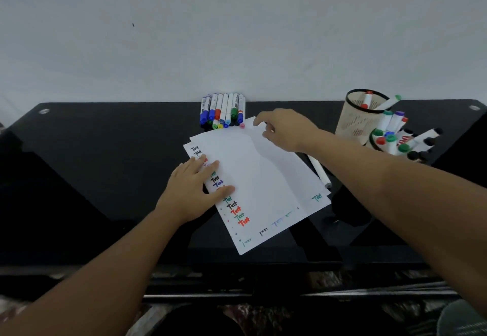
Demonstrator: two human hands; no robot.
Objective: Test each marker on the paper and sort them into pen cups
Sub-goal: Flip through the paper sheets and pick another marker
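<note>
Paper stack (263,177) lies skewed on the dark glass desk (105,151), top sheet blank, the under sheet showing a column of coloured "Test" marks along its near-left edge. Left hand (195,191) lies flat on that marked edge, fingers (210,167) straight and slightly spread, pressing down. Right hand (284,130) is at the far corner of the top sheet; its fingers appear to pinch that corner, which is lifted off the stack. Just beyond the right fingertips: a row of untested markers (224,110), caps toward the person, the nearest pink cap (242,125) close beside the raised corner. Right of the right wrist: a loose white marker (319,172) partly under the paper edge, then two pen cups, the mesh cup (358,119) with few markers and the nearer cup (390,140) crowded. Risks, as judged: pulling the sheet could sweep the marker row and roll it off the back edge; the under sheet may slide if left pressure eases; the loose marker could roll toward the desk front; the sheet could crease or tear at the pinched corner.
</note>
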